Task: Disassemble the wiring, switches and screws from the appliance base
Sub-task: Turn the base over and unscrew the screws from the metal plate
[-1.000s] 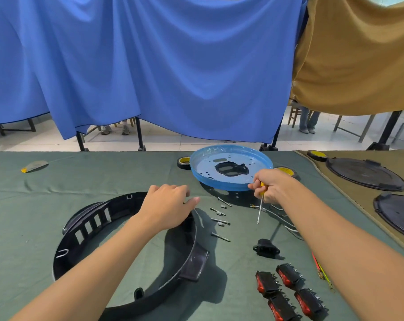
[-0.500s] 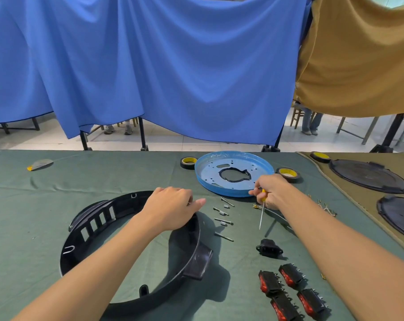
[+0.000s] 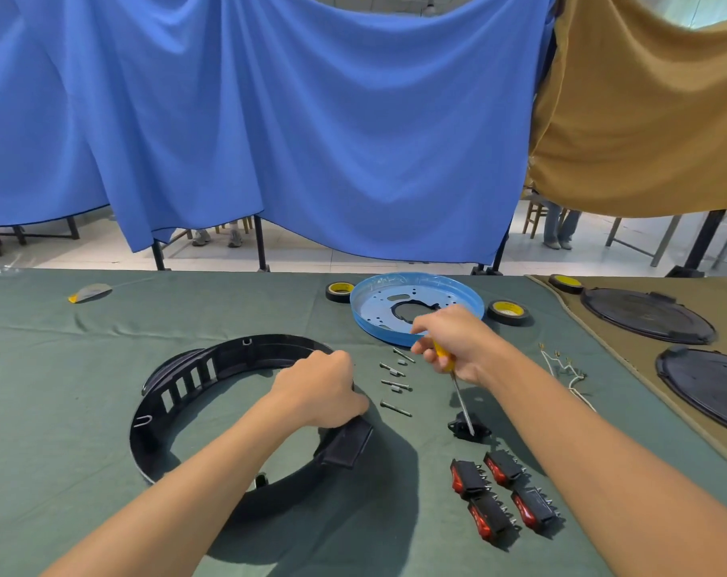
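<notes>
Now the right hand [image 3: 457, 339] is gripping the screwdriver [image 3: 461, 396], tip pointing down toward the person; the left hand [image 3: 320, 389] is gripping the black ring [image 3: 266, 351].

I find no words or numbers I can read; the dark marks inside the right-hand tape roll [image 3: 506, 306] are too blurred.
</notes>
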